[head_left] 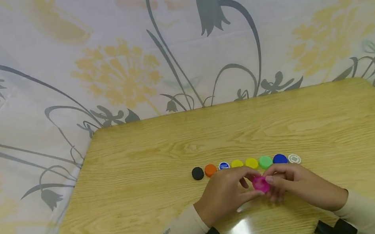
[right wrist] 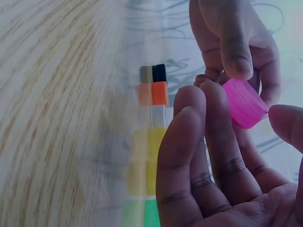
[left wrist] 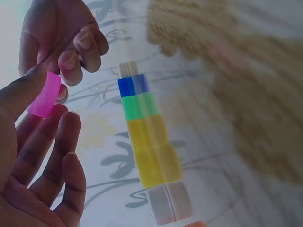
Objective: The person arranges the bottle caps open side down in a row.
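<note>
A pink bottle cap (head_left: pixel 261 184) is held between both hands just above the table, in front of a row of caps. My left hand (head_left: pixel 225 191) pinches it from the left, with the thumb on one side and fingers on the other. From the right, my right hand (head_left: pixel 299 185) holds the same cap between thumb and fingertips. In the left wrist view the pink cap (left wrist: pixel 45 95) shows its side wall under the left thumb. The right wrist view shows the pink cap (right wrist: pixel 245 102) tilted, with fingertips of both hands around it.
Behind the hands a row of caps runs from black (head_left: pixel 197 173) through orange (head_left: pixel 211 170), blue-and-white (head_left: pixel 224 166), two yellow (head_left: pixel 251 163), green (head_left: pixel 266 162) and blue (head_left: pixel 280 159) to white (head_left: pixel 294 158). The wooden table (head_left: pixel 125 161) meets a flower-patterned curtain (head_left: pixel 178 54).
</note>
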Demonstrator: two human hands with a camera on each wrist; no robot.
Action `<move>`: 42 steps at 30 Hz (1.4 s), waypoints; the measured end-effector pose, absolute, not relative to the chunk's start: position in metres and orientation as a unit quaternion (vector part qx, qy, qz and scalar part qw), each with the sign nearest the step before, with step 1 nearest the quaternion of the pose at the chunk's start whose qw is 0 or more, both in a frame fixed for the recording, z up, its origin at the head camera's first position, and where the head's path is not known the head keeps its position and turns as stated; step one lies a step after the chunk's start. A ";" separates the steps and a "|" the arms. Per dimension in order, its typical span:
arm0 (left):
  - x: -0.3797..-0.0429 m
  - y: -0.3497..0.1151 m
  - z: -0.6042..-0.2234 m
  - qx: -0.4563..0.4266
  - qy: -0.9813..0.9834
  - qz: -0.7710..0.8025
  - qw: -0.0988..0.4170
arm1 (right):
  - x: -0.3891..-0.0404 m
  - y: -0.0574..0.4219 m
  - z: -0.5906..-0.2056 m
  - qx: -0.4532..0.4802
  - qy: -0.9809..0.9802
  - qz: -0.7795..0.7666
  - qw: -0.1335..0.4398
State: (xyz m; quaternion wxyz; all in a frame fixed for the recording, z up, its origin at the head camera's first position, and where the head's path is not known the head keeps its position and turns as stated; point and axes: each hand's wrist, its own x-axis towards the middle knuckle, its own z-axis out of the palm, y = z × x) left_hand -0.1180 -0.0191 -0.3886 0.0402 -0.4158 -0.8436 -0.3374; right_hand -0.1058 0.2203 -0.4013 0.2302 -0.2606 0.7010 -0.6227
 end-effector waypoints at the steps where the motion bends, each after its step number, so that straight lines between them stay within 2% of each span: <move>1: -0.118 -0.019 -0.389 -0.417 -0.845 -0.333 0.041 | -0.105 0.220 -0.402 -0.259 0.701 -0.623 0.231; 9: -0.117 -0.018 -0.389 -0.413 -0.856 -0.310 0.016 | -0.103 0.218 -0.404 -0.250 0.704 -0.619 0.241; 21: -0.116 -0.018 -0.392 -0.380 -0.869 -0.315 -0.029 | -0.103 0.216 -0.401 -0.239 0.733 -0.596 0.225; 30: -0.114 -0.016 -0.391 -0.329 -0.860 -0.378 -0.094 | -0.104 0.213 -0.399 -0.218 0.763 -0.575 0.200; 38: -0.115 -0.016 -0.391 -0.320 -0.859 -0.384 -0.112 | -0.103 0.214 -0.402 -0.225 0.762 -0.579 0.183; 42: -0.116 -0.017 -0.392 -0.326 -0.861 -0.377 -0.103 | -0.103 0.213 -0.403 -0.227 0.770 -0.573 0.165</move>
